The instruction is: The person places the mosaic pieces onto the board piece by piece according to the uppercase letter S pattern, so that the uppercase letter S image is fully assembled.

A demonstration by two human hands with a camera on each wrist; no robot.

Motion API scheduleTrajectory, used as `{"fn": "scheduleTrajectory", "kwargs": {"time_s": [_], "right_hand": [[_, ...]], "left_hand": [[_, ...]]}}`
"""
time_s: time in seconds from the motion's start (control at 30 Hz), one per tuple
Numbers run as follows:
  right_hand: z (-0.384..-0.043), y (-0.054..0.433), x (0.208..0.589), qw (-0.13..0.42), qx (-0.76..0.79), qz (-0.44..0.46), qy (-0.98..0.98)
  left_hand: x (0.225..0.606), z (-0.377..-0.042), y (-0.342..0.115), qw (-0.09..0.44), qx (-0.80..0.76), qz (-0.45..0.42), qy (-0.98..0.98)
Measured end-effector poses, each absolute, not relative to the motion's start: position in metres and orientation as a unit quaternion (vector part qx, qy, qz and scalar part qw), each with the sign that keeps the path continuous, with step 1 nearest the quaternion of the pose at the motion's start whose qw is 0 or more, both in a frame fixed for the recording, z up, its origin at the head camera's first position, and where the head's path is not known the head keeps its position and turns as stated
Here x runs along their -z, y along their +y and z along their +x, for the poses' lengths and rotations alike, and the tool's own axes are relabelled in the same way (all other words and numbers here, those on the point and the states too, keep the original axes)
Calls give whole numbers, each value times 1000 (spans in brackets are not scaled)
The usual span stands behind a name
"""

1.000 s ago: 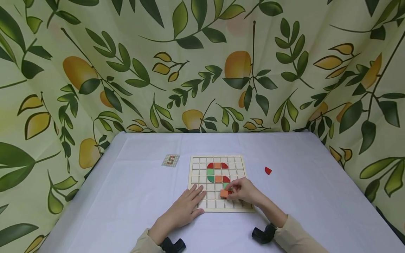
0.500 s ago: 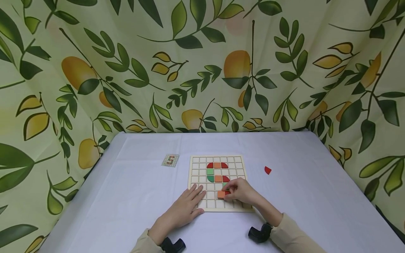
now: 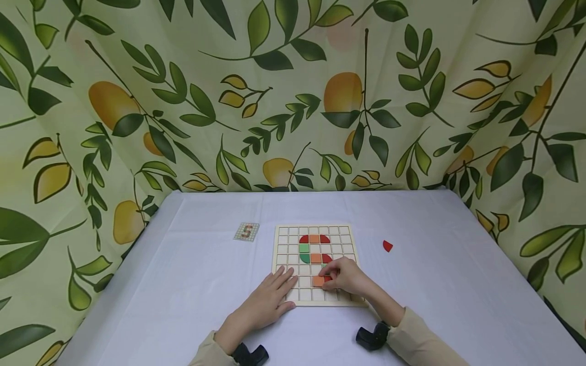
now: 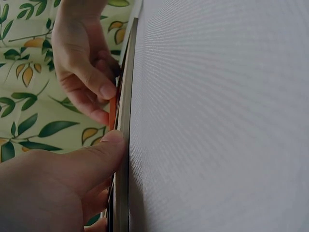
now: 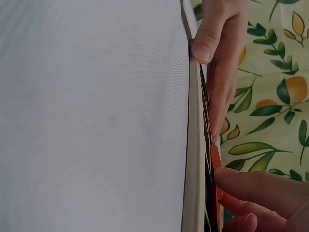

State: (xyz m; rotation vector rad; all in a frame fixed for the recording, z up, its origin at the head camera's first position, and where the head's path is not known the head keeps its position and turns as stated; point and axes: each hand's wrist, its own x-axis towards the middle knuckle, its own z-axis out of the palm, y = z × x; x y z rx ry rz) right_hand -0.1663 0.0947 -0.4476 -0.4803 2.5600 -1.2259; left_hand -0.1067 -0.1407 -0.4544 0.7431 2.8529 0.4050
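In the head view, a wooden grid board [image 3: 293, 296] lies on the table, with red, orange and green tiles set in an S-like curve. My left hand [image 3: 265, 302] rests flat on the board's near left side, fingers spread, its thumb by the front edge. Over the lower right part of the grid, my right hand [image 3: 346, 277] pinches an orange square tile [image 3: 318, 281] between thumb and fingers. A red tile beside it is partly hidden by those fingers. The right wrist view shows the orange tile [image 5: 216, 157] low against the board, under my thumb.
Left of the board lies a small card [image 3: 246, 232] printed with a gridded S. A loose red quarter-round tile [image 3: 387, 246] is on the white tablecloth [image 3: 439, 269] to the right. A leaf-patterned curtain [image 3: 293, 101] hangs behind the table.
My right hand has slid a little to the left across the board with the orange tile. My left hand has stayed in place.
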Motion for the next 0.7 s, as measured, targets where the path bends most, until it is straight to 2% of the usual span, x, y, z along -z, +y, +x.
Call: {"fn": "scheduleTrajectory", "kwargs": {"time_s": [0.37, 0.7], "right_hand": [[-165, 90, 446, 127, 413, -137, 891], [-164, 90, 443, 117, 414, -158, 889]], "left_hand": [[454, -106, -141, 80, -141, 249, 955], [452, -106, -141, 81, -140, 252, 954]]}}
